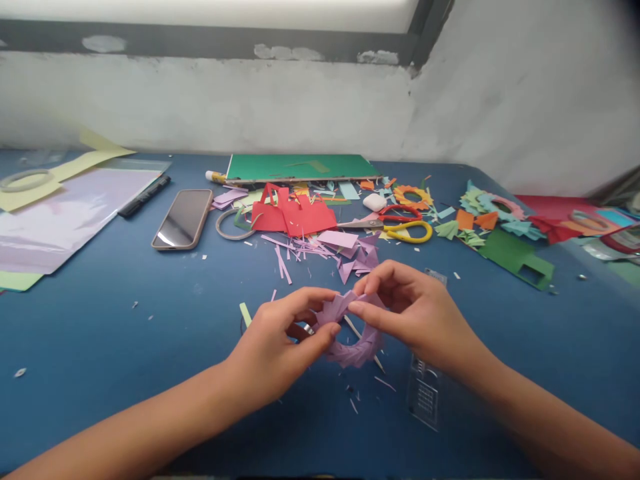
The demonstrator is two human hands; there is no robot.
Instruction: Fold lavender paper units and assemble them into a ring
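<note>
Lest it slip, seemingly, the left hand (277, 340) pinched the lilac ring (353, 355), lower centre. The right hand (419, 308) did too

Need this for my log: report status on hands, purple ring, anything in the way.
Left hand, right hand: both pinching purple paper ring. Ring's upper part partly covered. White stick behind ring; purple paper pieces just beyond.

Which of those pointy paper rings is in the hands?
The purple ring, pinched by the left hand and right hand; the orange ring and pastel ring lie farther back.
</note>
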